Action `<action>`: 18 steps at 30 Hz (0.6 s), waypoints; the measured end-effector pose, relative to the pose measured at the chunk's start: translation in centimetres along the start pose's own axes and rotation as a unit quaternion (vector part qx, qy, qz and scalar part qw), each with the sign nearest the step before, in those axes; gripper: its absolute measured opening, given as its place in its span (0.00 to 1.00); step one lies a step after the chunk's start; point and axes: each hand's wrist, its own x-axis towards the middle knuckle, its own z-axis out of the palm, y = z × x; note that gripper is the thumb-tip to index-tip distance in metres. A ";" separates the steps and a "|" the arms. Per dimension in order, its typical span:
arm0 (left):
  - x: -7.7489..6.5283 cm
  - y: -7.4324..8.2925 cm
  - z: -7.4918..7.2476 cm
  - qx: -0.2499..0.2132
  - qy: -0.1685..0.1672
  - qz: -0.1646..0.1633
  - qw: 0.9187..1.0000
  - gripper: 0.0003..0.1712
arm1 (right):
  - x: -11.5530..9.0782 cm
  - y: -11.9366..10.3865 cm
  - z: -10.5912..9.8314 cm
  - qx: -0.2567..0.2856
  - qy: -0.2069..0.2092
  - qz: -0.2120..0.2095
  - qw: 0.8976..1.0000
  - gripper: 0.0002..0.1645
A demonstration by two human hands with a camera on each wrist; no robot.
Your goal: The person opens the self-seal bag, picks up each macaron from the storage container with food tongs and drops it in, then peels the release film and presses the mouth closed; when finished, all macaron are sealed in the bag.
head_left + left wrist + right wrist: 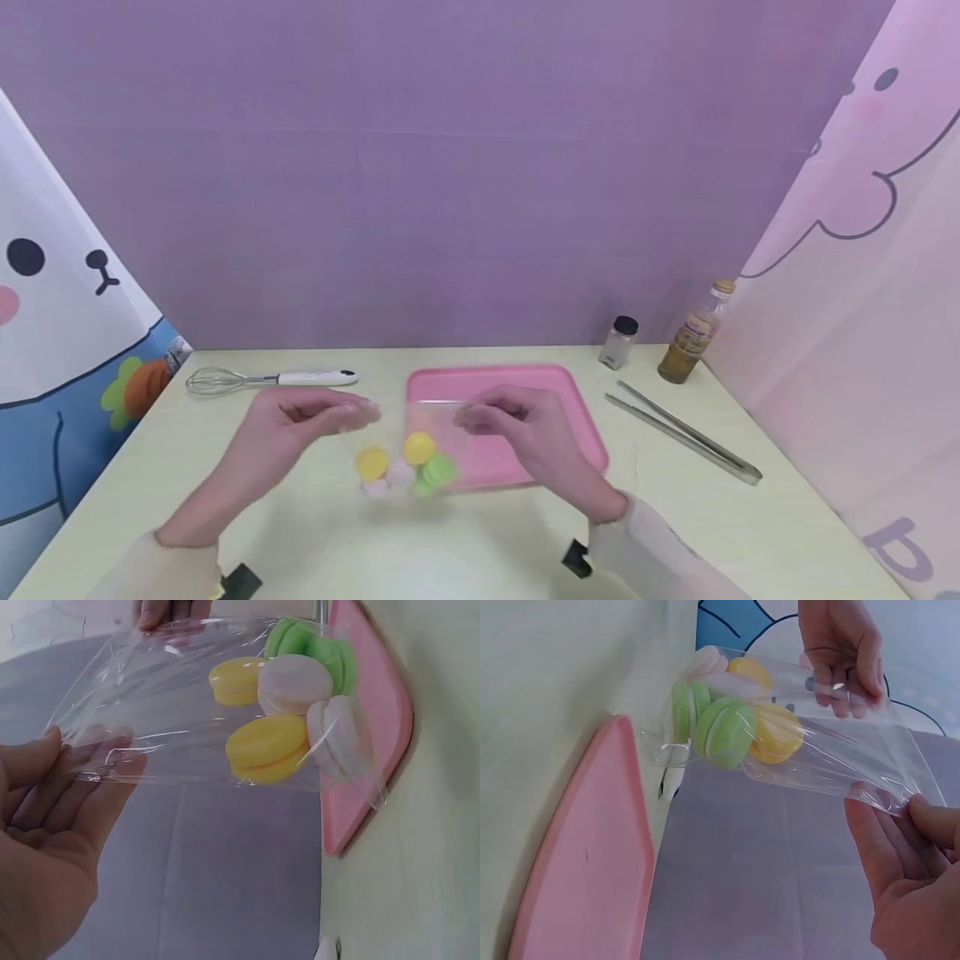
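Note:
A clear plastic bag (180,697) hangs upright between my two hands above the table. Inside, at its bottom, lie several macarons: yellow ones (268,742), green ones (726,735) and pale pink ones (294,684). My left hand (300,421) pinches one upper corner of the bag between thumb and fingers. The opposite upper corner is pinched by my right hand (517,425). Behind the bag and partly hidden by it and my right hand, a pink tray (555,400) lies flat on the table. In the right wrist view, the tray's visible surface holds nothing.
A whisk (315,378) with a white handle lies at the back left. Metal tongs (682,433) lie to the right of the tray. At the back right stand a small black-capped jar (618,343) and a glass bottle (690,337) of brown liquid. A purple backdrop (465,183) rises behind.

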 end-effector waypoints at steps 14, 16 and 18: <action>0.7 -3.5 -6.5 0.002 -0.061 -0.128 0.990 0.20 | 4.5 2.9 4.9 0.089 -0.067 0.145 0.983 0.09; 1.1 -5.0 -7.1 0.013 -0.057 -0.143 0.988 0.21 | 5.4 4.2 5.5 0.102 -0.070 0.165 0.978 0.08; 1.8 -6.5 -7.4 0.029 -0.048 -0.154 0.986 0.22 | 6.4 5.6 6.1 0.107 -0.063 0.178 0.976 0.08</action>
